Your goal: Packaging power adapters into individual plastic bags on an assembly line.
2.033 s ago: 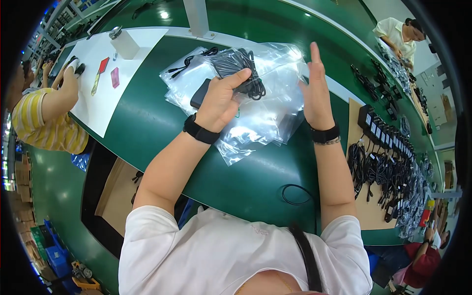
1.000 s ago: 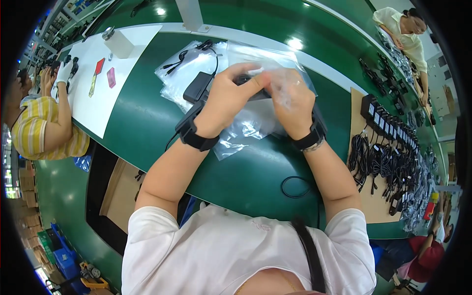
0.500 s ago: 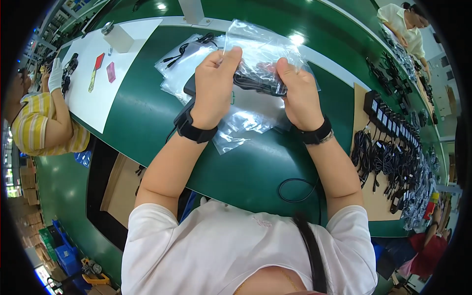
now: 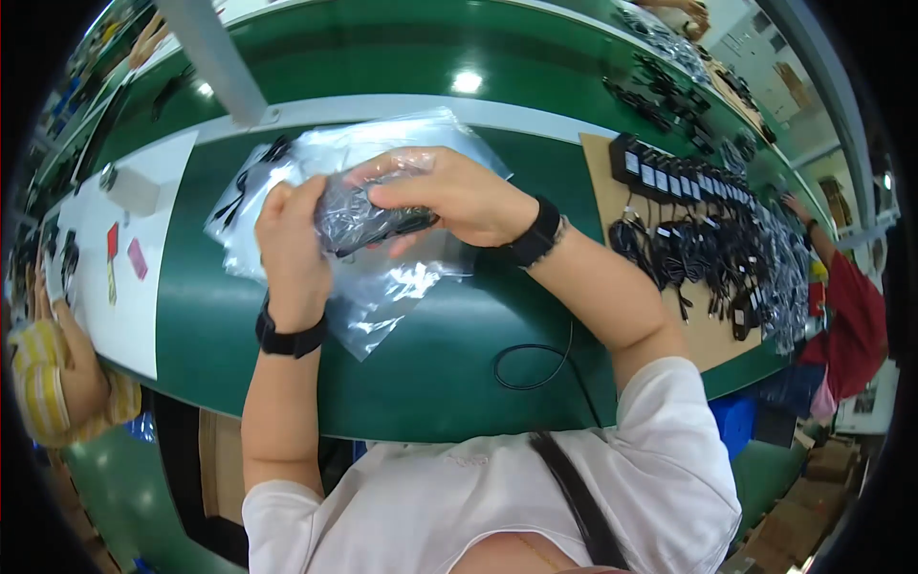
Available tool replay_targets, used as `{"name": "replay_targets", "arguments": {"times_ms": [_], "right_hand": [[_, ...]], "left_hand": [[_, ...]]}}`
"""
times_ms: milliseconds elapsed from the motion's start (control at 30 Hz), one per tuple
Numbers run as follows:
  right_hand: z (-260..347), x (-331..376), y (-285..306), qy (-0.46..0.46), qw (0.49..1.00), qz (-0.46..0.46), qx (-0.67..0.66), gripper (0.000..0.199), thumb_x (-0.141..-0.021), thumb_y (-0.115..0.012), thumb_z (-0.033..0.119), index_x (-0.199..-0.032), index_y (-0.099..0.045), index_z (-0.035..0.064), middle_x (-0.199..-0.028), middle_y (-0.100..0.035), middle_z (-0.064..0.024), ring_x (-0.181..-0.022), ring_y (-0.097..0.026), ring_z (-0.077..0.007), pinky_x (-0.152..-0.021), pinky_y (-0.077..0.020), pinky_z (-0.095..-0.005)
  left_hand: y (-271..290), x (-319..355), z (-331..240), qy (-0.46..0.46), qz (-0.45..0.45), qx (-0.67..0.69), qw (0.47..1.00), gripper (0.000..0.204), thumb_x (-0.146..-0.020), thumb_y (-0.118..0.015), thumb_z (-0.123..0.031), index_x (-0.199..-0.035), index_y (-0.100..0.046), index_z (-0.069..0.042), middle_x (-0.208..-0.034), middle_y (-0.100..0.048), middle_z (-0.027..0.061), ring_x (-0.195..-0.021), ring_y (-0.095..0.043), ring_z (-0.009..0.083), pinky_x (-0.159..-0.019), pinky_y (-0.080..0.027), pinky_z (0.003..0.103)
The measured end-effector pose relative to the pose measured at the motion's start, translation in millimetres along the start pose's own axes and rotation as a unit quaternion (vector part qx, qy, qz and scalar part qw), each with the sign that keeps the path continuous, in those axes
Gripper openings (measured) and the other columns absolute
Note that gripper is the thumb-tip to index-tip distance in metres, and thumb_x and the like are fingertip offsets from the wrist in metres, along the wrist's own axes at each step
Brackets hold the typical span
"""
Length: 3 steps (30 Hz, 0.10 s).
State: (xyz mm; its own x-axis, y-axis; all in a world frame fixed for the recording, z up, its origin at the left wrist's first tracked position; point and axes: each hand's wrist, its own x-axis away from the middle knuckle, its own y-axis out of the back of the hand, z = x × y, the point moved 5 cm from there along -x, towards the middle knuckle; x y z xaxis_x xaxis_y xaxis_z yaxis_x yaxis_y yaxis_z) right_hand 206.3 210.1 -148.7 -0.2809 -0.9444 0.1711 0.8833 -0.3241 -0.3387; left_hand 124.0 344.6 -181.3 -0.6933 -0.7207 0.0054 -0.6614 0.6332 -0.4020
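A clear plastic bag containing a black adapter with coiled cable is held above the green worktable, between both hands. The left hand is closed around the bag's left end, fingers curled under it. The right hand is laid over the top, thumb and fingers pinching the film against the black item inside. The step in hand is judged to be the bagging or closing of one packed unit; the next move would call for the bag mouth to be flattened and folded without the cable slipping out.

Under the hands, a pile of further clear bags lies on the table, some appearing empty. To the right, black adapters are set in a row on a brown board, with loose black cables heaped beside them. A white sheet lies at the left.
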Motion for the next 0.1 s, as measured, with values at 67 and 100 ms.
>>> {"name": "replay_targets", "arguments": {"times_ms": [67, 100], "right_hand": [[14.8, -3.8, 21.4, 0.004, 0.999, -0.034, 0.042, 0.044, -0.084, -0.06, 0.014, -0.124, -0.047, 0.0041, -0.115, -0.052, -0.0081, -0.096, -0.056, -0.0208, -0.065, -0.0552, -0.0348], [27.5, -8.9, 30.4, 0.005, 0.995, -0.052, 0.081, 0.044, -0.084, -0.059, 0.013, -0.125, -0.047, 0.0045, -0.116, -0.051, -0.0084, -0.097, -0.056, -0.0209, -0.065, -0.0552, -0.0345]], "left_hand": [[1.4, -5.3, 1.0, 0.035, 0.007, 0.044, 0.998, 0.019, -0.082, -0.06, -0.012, -0.073, -0.045, -0.008, -0.068, -0.048, -0.0018, -0.063, -0.046, 0.0064, -0.058, -0.04, 0.024], [-0.8, -7.6, -3.8, 0.056, 0.01, 0.047, 0.997, 0.015, -0.083, -0.06, -0.014, -0.083, -0.048, -0.006, -0.074, -0.051, 0.0004, -0.068, -0.051, 0.0089, -0.064, -0.046, 0.027]]}}
